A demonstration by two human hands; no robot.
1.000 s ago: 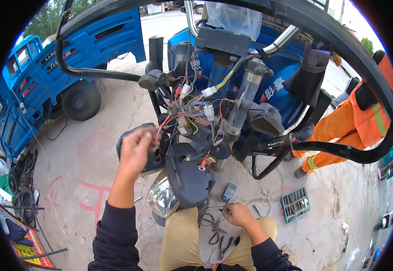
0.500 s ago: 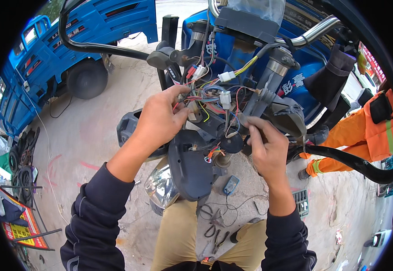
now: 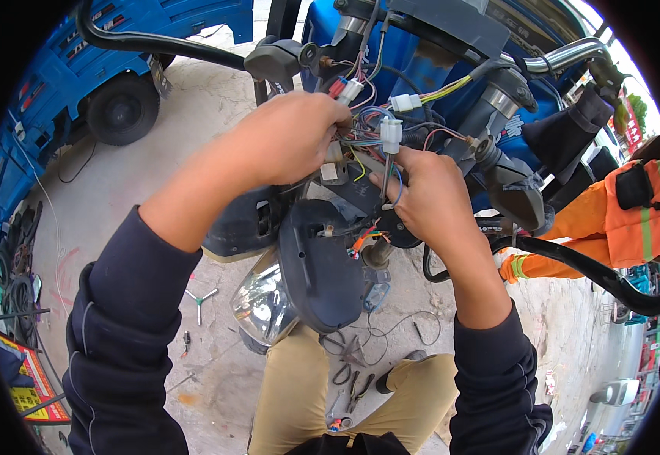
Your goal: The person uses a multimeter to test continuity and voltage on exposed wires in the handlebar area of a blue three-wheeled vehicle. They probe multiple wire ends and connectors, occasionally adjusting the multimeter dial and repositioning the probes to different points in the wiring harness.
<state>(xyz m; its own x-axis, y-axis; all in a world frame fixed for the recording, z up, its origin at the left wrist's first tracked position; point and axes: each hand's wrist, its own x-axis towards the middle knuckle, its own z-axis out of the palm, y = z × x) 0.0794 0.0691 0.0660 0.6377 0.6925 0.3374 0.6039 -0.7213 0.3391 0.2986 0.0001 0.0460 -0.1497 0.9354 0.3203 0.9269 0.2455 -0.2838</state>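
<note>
Together both hands grip the wiring bundle.

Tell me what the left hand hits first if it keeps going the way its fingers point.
Probably the bundle of coloured wires right at the left hand's fingertips, with its white plugs; depth is hard to judge.

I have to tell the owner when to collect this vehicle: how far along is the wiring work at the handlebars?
Done: the headlight housing and dark front cover hang loose, baring the harness. In hand: the left hand is in the wire bundle, and the right hand pinches a wire below a white connector. Left: several connectors dangle unplugged, covers are off, and tools lie on the ground.
</note>
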